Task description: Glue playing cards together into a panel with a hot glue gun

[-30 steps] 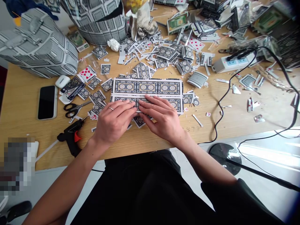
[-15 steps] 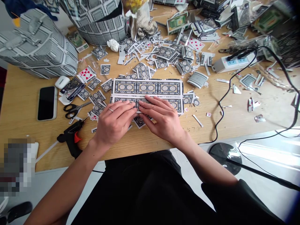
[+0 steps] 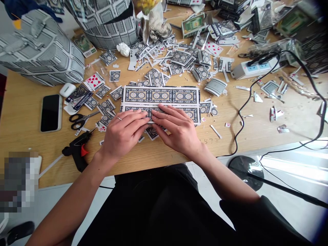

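Note:
A flat panel of joined playing cards (image 3: 161,95), backs up in two rows, lies on the wooden table in front of me. My left hand (image 3: 125,131) rests on its lower left part, fingers laid flat and side by side, a ring on one finger. Beside it, my right hand (image 3: 176,128) lies on the lower middle and right part with its fingers spread. The fingertips of both hands nearly meet near the panel's lower edge. Cut card pieces (image 3: 152,132) stick out beneath the panel and hands.
At the left are a glue gun (image 3: 79,150), scissors (image 3: 79,121), a phone (image 3: 51,112) and a card-covered bag (image 3: 43,51). Card scraps (image 3: 180,58) pile up behind the panel. A power strip (image 3: 253,68) with black cables stands at the right.
My left hand has shifted very slightly, its fingers a little flatter on the panel. My right hand and the panel look the same.

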Motion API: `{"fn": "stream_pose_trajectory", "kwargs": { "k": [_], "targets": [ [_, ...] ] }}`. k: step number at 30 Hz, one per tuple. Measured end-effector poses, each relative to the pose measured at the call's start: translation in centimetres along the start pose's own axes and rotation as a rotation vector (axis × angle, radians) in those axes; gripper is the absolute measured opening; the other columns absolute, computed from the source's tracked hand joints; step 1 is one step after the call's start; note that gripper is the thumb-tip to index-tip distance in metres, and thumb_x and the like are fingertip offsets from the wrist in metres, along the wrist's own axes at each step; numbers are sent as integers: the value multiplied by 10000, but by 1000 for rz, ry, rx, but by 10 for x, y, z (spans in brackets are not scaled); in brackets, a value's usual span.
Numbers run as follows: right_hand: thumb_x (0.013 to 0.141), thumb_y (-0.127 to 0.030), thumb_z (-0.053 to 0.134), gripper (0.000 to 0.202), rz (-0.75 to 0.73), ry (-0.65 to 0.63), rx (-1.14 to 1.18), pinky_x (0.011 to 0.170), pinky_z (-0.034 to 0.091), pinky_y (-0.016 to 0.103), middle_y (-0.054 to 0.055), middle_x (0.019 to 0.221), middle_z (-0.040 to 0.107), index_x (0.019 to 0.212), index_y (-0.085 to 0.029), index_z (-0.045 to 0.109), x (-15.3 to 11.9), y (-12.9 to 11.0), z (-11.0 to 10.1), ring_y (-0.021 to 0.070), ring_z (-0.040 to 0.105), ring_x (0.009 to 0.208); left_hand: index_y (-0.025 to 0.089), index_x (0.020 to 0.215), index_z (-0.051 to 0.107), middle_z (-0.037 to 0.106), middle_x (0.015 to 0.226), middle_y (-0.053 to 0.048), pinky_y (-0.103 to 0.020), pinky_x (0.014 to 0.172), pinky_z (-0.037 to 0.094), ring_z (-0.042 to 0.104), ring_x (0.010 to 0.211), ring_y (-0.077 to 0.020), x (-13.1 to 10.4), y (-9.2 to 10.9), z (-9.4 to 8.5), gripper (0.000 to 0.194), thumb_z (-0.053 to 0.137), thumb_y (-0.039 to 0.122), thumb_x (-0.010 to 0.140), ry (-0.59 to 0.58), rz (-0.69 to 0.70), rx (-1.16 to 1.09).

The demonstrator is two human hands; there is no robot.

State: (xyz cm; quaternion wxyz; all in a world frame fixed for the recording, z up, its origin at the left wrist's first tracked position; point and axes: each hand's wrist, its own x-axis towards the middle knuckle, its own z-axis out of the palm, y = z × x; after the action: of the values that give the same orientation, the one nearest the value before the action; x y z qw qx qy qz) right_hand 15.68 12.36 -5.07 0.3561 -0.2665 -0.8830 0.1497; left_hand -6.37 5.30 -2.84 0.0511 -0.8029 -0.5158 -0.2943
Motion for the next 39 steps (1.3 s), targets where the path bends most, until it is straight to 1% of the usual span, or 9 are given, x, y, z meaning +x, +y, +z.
{"fn": "stream_pose_trajectory", "kwargs": {
  "k": [6, 10, 15, 20, 22, 29, 35, 39],
  "targets": [
    [1042, -206, 707, 203, -35, 53, 4, 1170, 609, 474, 39, 1338, 820, 1206, -228, 824, -2, 2, 3, 278, 738, 1365, 203, 1183, 779, 849, 1236, -59, -422, 1101, 635, 808, 1188, -243, 0, -2, 3, 210, 775, 146, 981, 21, 1, -12],
    [1041, -204, 706, 220, -10, 16, 17, 1180, 600, 494, 27, 1360, 810, 1220, -256, 823, -2, 2, 3, 277, 721, 1390, 193, 1176, 778, 850, 1231, -61, -425, 1091, 638, 811, 1175, -248, 0, -2, 4, 207, 776, 139, 977, 26, 14, 4],
    [1039, -204, 713, 231, -7, 5, 35, 1190, 590, 500, 27, 1366, 808, 1234, -266, 821, -2, 3, 3, 280, 718, 1393, 216, 1172, 781, 850, 1231, -49, -421, 1084, 642, 811, 1177, -243, -1, -2, 5, 195, 757, 147, 991, 27, 9, 8],
    [1043, -196, 714, 219, -61, 41, 22, 1176, 600, 471, 48, 1341, 822, 1238, -220, 811, -2, 6, 2, 279, 737, 1366, 210, 1161, 787, 851, 1229, -53, -417, 1082, 642, 812, 1172, -242, -1, -2, 5, 190, 759, 142, 986, 34, 6, 10],
    [1040, -190, 713, 236, -69, 33, 30, 1180, 596, 473, 48, 1349, 819, 1255, -219, 805, -2, 7, 1, 281, 731, 1375, 215, 1158, 790, 852, 1228, -49, -419, 1081, 643, 812, 1172, -241, -1, -2, 5, 186, 756, 144, 989, 31, 1, 9],
    [1042, -184, 693, 280, -27, -11, 64, 1204, 581, 497, 20, 1383, 801, 1285, -266, 805, -2, 7, -1, 270, 707, 1409, 228, 1155, 790, 852, 1230, -36, -428, 1080, 649, 810, 1180, -237, -1, -2, 5, 187, 753, 145, 991, 36, -5, 3],
    [1043, -179, 696, 265, -19, 10, 57, 1194, 592, 493, 28, 1373, 803, 1271, -249, 812, -2, 5, 0, 269, 714, 1399, 218, 1150, 784, 851, 1223, -43, -432, 1070, 654, 808, 1176, -241, -2, -2, 7, 195, 774, 133, 976, 49, 9, 8],
    [1045, -187, 697, 260, -12, 5, 59, 1192, 593, 493, 22, 1370, 804, 1266, -259, 813, -2, 5, 0, 269, 714, 1398, 219, 1143, 786, 852, 1221, -43, -429, 1069, 655, 808, 1177, -239, -2, -2, 7, 191, 773, 130, 974, 56, 11, 8]
  ]
}}
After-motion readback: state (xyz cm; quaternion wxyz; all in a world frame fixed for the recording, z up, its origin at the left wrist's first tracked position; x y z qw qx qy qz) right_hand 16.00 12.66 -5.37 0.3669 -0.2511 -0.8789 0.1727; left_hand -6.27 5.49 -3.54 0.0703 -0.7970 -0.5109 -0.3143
